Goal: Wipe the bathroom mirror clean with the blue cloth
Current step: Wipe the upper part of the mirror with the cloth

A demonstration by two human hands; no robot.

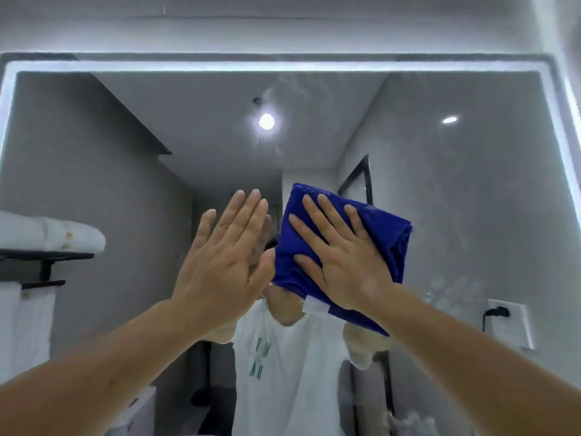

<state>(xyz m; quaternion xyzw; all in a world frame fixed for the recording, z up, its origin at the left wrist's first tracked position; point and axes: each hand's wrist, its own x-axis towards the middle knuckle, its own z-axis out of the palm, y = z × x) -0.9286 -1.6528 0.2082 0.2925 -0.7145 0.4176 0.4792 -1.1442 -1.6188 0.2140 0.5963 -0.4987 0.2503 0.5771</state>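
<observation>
The blue cloth (386, 234) is bright royal-blue terry, folded into a rough square, white tag (314, 306) at its lower edge, flat against the glass near the middle. The mirror (471, 199) is big and rectangular with a glowing border, and smudgy streaks up top and lower right.

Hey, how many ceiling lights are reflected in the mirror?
2: a bright round light top centre in the mirror, and a dimmer oval light at upper right. The blue cloth may hide others.
</observation>
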